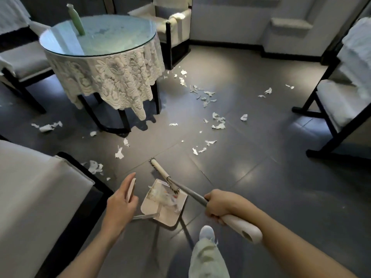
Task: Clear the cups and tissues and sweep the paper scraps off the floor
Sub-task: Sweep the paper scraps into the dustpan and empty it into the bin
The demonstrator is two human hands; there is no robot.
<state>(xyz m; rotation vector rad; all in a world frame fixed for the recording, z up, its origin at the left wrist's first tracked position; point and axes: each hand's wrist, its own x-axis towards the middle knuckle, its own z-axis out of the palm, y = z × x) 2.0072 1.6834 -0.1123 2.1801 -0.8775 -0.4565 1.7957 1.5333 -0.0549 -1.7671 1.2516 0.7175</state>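
Observation:
My right hand (217, 205) grips the grey and cream broom handle (239, 223). The broom head (160, 171) lies across the front lip of the beige dustpan (166, 214), which sits on the dark floor and holds a blurred heap of white scraps. My left hand (120, 201) holds the beige grip of the dustpan handle (132, 189) between thumb and fingers, with the fingers fairly straight. Several torn paper scraps (217, 121) lie scattered on the floor, with more by the table foot (47, 127) and beside the left seat (94, 167).
A round glass-topped table (96, 40) with a lace cloth stands at the upper left, with a green bottle (77, 20) on it. Dark-framed chairs stand at the left (24, 63), back (172, 23) and right (337, 105). A cushioned seat (40, 193) is close on my left. My foot (206, 233) is behind the dustpan.

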